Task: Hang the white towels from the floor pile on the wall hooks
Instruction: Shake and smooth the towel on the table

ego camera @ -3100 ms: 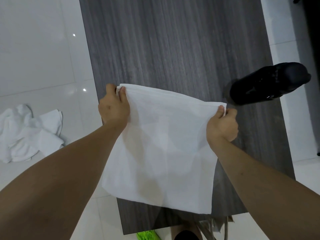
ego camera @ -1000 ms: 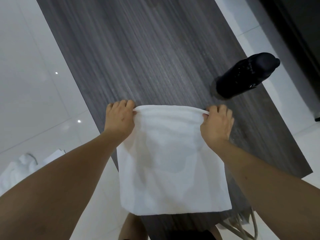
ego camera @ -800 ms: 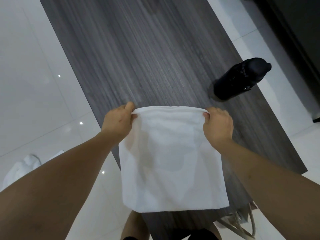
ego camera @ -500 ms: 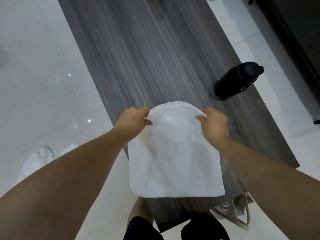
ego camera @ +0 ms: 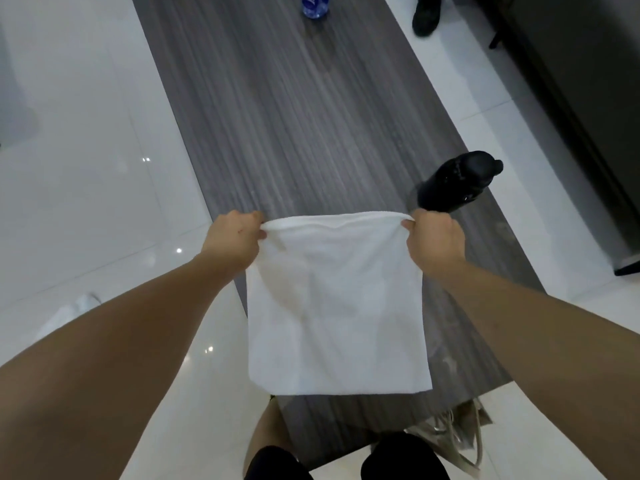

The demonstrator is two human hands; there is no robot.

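Gripping towel [ego camera: 337, 303] top corners, L hand [ego camera: 235, 237] & R hand [ego camera: 434, 239]; no legible labels.

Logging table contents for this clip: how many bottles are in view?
2. A black bottle stands on the grey table just beyond the right hand; a blue bottle sits at the table's far end, cut off by the frame. Others may lie outside the view.

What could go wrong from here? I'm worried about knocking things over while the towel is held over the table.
The black bottle stands right beside the right hand; swinging the white towel that way could tip it. The left hand and right hand pinch only the top corners, so one may slip. No hooks are visible.
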